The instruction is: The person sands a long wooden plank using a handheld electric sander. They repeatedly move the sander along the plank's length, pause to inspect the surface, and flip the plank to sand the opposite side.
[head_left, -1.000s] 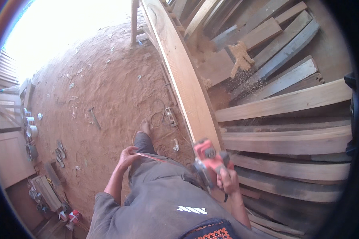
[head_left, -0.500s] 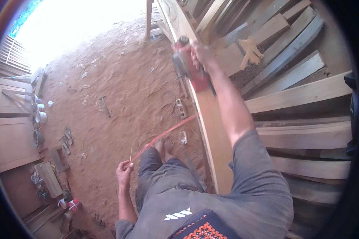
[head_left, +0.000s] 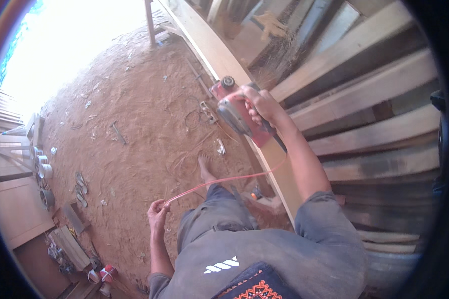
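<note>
My right hand (head_left: 262, 103) is wrapped round the handle of a red and grey electric hand planer (head_left: 242, 117). The planer rests on a long pale board (head_left: 219, 57) that runs from beside my right hip to the far top. From the planer's rear a red power cord (head_left: 224, 179) loops across the board toward my left. Out over the dirt floor, my left hand (head_left: 158, 209) pinches that cord between thumb and fingers.
Rough planks (head_left: 374, 134) are stacked along the right, near the board. A hammer (head_left: 118, 133) lies on the dirt floor, with sandals (head_left: 81, 188) farther left. A wooden post (head_left: 150, 22) stands at the board's far end. Pale buckets (head_left: 44, 167) line the left.
The planer, in my right hand, has come back along the board toward me. My view has shifted, and one foot has stepped. My left hand still pinches the cord.
</note>
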### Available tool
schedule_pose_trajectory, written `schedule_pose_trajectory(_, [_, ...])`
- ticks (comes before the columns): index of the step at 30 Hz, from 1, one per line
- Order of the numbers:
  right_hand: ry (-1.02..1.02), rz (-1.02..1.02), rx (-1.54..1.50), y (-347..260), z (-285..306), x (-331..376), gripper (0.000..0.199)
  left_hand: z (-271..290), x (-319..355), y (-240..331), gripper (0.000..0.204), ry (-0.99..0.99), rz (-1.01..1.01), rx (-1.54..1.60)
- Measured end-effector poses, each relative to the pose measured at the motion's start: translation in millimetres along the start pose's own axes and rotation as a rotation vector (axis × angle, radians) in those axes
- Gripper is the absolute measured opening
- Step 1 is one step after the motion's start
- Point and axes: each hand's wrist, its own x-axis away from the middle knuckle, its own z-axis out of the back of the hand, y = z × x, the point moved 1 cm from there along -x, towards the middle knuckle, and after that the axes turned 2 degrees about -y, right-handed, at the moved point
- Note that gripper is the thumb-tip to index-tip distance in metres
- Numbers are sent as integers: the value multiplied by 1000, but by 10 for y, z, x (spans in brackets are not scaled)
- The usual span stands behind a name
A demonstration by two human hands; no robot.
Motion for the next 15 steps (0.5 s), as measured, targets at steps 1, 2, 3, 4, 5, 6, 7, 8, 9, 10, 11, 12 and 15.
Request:
schedule_pose_trajectory(1, [19,-21,14,159,67,291,51,19,37,-43,34,-35,-44,-35])
schedule_pose_trajectory(2, [34,-52,27,335,137,593,51,58,93,-91,34,-64,-59,-87])
schedule_pose_trajectory(3, [24,-54,30,482,215,870,51,85,169,-143,33,-93,-93,-135])
schedule_pose_trajectory(4, [52,-90,30,630,284,1130,51,115,266,-207,33,-116,-94,-105])
schedule_pose_trajectory(5, [58,-107,14,793,340,1396,52,146,377,-283,33,-146,-74,-121])
schedule_pose_trajectory(6, [79,-136,8,956,404,1660,53,154,482,-366,33,-177,-62,-137])
schedule_pose_trajectory(7, [81,-120,-5,1099,465,1924,53,167,578,-433,34,-194,-18,-173])
schedule_pose_trajectory(8, [98,-116,-8,1254,514,2185,53,152,699,-524,35,-215,-14,-187])
schedule_pose_trajectory(9, [105,-100,-14,1408,562,2441,53,115,782,-607,36,-255,17,-185])
schedule_pose_trajectory(10, [121,-106,-5,1552,618,2692,54,69,873,-693,38,-274,21,-233])
schedule_pose_trajectory(11, [128,-109,5,1700,657,2951,54,27,968,-785,40,-277,78,-318])
schedule_pose_trajectory(12, [147,-139,2,1828,702,3204,54,-51,1005,-849,43,-320,49,-340])
schedule_pose_trajectory(15, [259,-145,-57,2232,689,3953,56,-315,1151,-1069,47,-456,-1,-480])
